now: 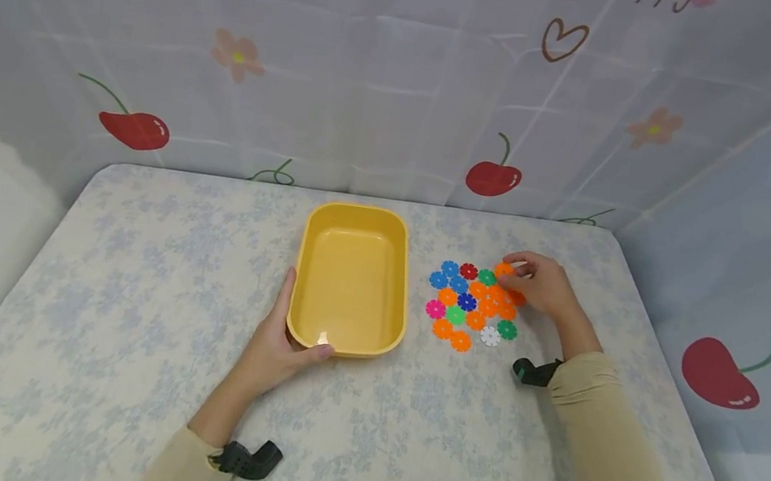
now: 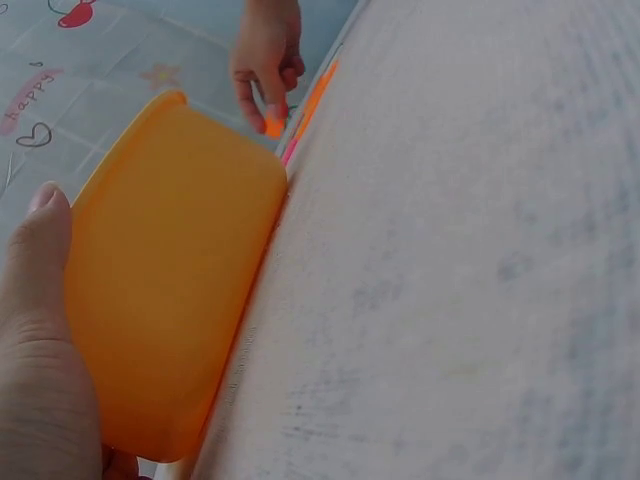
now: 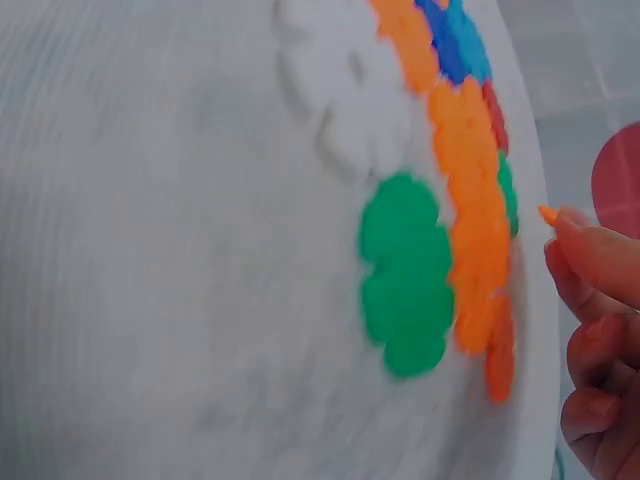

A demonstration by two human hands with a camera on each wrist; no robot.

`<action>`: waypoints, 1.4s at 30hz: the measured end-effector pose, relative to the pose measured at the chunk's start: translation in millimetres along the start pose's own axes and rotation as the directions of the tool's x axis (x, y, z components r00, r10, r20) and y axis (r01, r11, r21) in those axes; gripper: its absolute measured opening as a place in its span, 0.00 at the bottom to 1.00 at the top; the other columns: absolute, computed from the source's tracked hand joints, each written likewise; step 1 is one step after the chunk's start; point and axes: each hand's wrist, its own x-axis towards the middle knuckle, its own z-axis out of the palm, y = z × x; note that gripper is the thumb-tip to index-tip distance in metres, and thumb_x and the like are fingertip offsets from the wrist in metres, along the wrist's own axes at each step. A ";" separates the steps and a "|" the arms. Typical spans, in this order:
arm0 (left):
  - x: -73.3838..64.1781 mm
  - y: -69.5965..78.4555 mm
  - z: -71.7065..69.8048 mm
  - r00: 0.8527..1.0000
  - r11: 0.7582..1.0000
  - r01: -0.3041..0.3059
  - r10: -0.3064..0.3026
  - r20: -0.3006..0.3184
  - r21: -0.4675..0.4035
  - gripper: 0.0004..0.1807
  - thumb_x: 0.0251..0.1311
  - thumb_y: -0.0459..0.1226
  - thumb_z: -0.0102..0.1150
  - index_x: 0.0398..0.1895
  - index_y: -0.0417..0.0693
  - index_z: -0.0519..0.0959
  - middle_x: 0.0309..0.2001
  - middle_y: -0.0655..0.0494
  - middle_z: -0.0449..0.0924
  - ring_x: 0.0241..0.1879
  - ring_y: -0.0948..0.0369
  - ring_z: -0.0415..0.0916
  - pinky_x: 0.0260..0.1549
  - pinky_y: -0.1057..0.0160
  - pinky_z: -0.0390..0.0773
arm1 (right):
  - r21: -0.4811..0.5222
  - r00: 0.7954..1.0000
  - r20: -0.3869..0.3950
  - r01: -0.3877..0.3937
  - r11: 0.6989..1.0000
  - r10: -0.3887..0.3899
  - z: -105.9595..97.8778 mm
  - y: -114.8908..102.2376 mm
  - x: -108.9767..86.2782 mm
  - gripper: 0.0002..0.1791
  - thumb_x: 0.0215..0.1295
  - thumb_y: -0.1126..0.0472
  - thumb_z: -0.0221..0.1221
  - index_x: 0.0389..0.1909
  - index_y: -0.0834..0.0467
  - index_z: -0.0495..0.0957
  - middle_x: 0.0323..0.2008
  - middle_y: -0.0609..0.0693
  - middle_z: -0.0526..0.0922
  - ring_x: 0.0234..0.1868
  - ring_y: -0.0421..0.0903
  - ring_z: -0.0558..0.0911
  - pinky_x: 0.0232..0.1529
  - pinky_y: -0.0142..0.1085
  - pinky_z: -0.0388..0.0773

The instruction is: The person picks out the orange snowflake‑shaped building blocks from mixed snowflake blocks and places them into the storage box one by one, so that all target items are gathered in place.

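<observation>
A yellow plastic tray (image 1: 352,269) with rounded corners lies on the table, its inside facing up. My left hand (image 1: 270,357) grips its near-left corner, thumb over the front rim and fingers along the left side; the left wrist view shows the tray's outer wall (image 2: 180,260). To the tray's right, my right hand (image 1: 546,286) pinches an orange snowflake disc (image 1: 503,270) between thumb and fingertips. In the right wrist view that disc (image 3: 547,215) appears edge-on, raised off the table. Below the hand spreads a group of snowflake discs (image 1: 487,304), mostly orange.
Other discs in the group are blue (image 1: 439,280), red (image 1: 468,271), pink (image 1: 436,309), green (image 1: 507,330) and white (image 1: 490,335). A pale floral cloth covers the table (image 1: 128,304). Behind it hangs a curtain (image 1: 361,91) printed with cherries and hearts.
</observation>
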 end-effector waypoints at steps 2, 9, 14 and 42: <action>-0.1 0.0 -0.3 1.000 1.000 -0.001 0.001 -0.001 0.005 0.69 0.53 0.39 0.75 0.78 0.71 0.27 0.81 0.60 0.33 0.71 0.52 0.63 0.61 0.63 0.74 | 0.041 1.000 0.001 0.012 0.999 -0.012 0.2 -7.0 1.4 0.23 0.67 0.51 0.63 0.60 0.54 0.77 0.49 0.59 0.78 0.47 0.54 0.76 0.39 0.37 0.78; 0.1 -4.5 -0.8 1.000 1.000 -0.019 0.019 -0.011 0.021 0.68 0.52 0.41 0.76 0.78 0.76 0.28 0.81 0.64 0.34 0.72 0.56 0.62 0.60 0.68 0.73 | 0.175 0.992 -0.009 0.127 0.976 -0.127 7.0 -54.9 4.0 0.22 0.67 0.53 0.64 0.60 0.52 0.78 0.44 0.55 0.81 0.40 0.54 0.76 0.33 0.36 0.77; -1.2 -5.1 -1.0 0.999 0.999 -0.037 0.038 -0.016 0.022 0.68 0.52 0.41 0.76 0.78 0.77 0.29 0.80 0.66 0.35 0.72 0.56 0.61 0.60 0.73 0.71 | 0.253 0.986 0.031 0.152 0.956 -0.165 14.7 -101.8 2.0 0.21 0.66 0.53 0.65 0.59 0.48 0.79 0.44 0.52 0.82 0.31 0.57 0.75 0.31 0.44 0.82; -1.3 -5.8 -2.1 0.999 0.995 -0.021 0.023 -0.026 0.098 0.68 0.52 0.46 0.76 0.78 0.76 0.28 0.81 0.66 0.34 0.78 0.56 0.46 0.73 0.43 0.56 | 0.107 0.891 0.238 0.371 0.923 -0.386 84.6 -226.4 30.7 0.19 0.65 0.59 0.66 0.56 0.55 0.80 0.42 0.51 0.85 0.45 0.47 0.81 0.48 0.38 0.79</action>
